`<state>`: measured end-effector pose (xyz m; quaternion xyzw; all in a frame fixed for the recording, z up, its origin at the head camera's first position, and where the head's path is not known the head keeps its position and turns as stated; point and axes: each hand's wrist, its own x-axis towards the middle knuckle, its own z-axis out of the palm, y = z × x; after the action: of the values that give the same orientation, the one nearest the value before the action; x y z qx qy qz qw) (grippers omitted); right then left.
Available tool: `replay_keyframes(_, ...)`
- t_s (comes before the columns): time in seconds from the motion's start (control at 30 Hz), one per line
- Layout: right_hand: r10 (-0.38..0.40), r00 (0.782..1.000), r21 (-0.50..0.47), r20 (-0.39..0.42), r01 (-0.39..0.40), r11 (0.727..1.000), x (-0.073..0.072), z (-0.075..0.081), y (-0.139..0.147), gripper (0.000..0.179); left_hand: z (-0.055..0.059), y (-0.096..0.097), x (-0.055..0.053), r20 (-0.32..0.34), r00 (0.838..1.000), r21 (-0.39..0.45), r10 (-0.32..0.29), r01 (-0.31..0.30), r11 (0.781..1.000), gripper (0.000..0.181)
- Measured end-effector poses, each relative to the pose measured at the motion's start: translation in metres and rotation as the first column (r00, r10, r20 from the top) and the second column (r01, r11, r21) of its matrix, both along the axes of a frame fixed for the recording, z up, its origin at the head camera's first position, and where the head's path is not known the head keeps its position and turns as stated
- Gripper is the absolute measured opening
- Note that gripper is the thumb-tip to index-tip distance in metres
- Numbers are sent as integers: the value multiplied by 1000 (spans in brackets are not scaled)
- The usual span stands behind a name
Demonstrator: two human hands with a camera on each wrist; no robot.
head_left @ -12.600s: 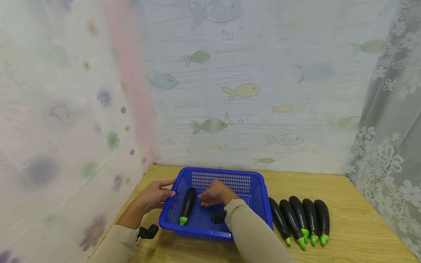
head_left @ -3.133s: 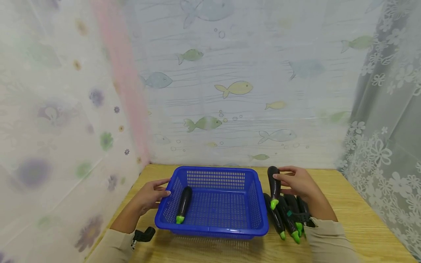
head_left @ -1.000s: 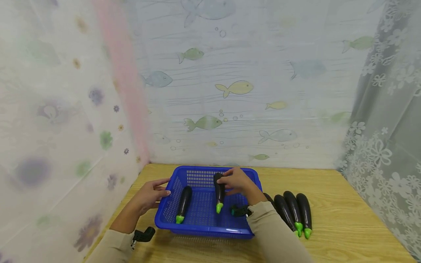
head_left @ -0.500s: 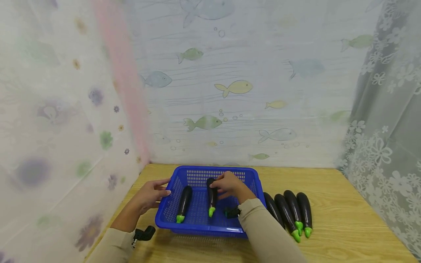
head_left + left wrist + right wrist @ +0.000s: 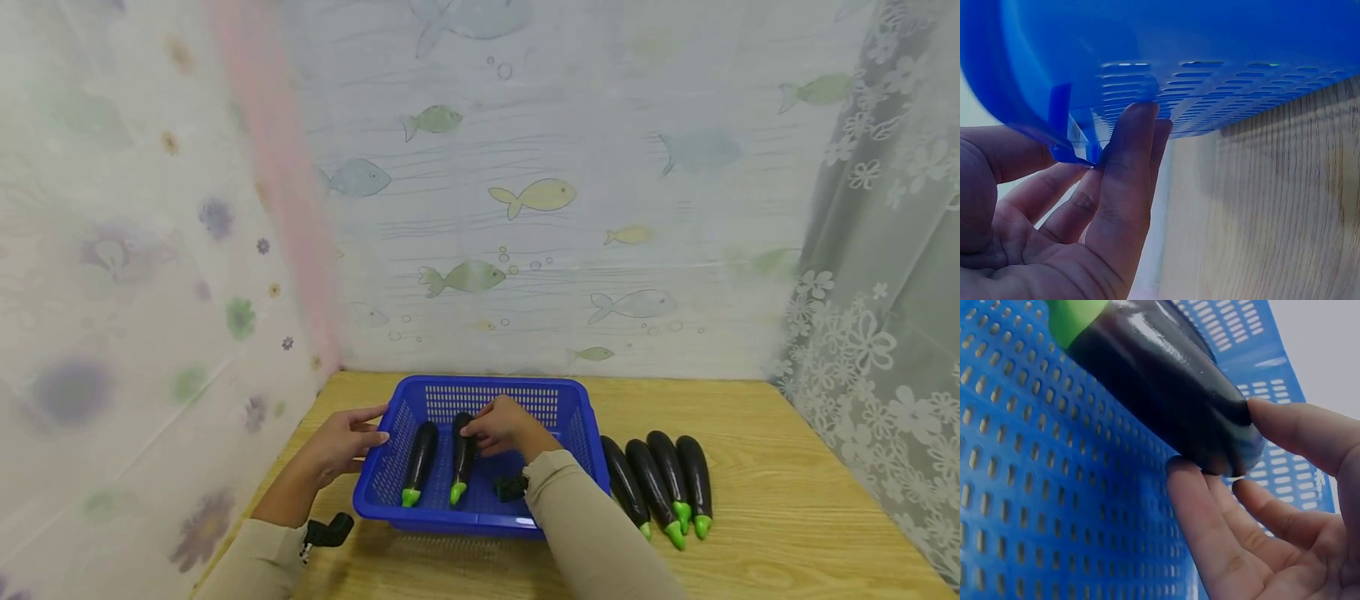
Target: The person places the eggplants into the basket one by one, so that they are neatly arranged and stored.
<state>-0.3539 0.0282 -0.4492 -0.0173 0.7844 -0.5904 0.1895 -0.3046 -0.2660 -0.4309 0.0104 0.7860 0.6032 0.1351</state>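
My left hand (image 5: 337, 446) grips the left rim of a blue plastic basket (image 5: 480, 521). In the left wrist view its fingers (image 5: 1125, 169) press the slotted side wall below the rim. Inside the basket, my right hand (image 5: 504, 423) pinches a dark purple eggplant (image 5: 462, 458) by its rounded far end, thumb on one side and fingertips on the other. That eggplant's green stem end points toward me. Another eggplant (image 5: 422, 454) lies to its left along the basket's left wall. Whether the held eggplant touches the basket floor, I cannot tell.
Several more eggplants (image 5: 662, 483) lie side by side on the wooden table (image 5: 780, 500), just right of the basket, green ends toward me. My right forearm crosses the basket's front right rim. A fish-patterned curtain (image 5: 555, 275) hangs behind the table.
My right hand took an eggplant from the group on the right and carried it left into the basket. Over the last second it moved further left and lower, toward the other eggplant. My left hand stayed.
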Motion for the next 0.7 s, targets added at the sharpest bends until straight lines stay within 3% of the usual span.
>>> replay_keyframes(0.17,-2,1000,26,8,2,1000,-2,-5,-5,49,-1,0,-1,1,1000,4,30,-30,1000,63)
replay_keyframes(0.53,-6,999,-46,48,8,999,-2,-14,-23,54,-1,2,0,-10,999,-19,47,-47,999,61)
replay_keyframes(0.7,-13,999,-35,36,14,999,-1,-14,-32,36,-1,1,0,-12,998,-19,55,-55,998,61)
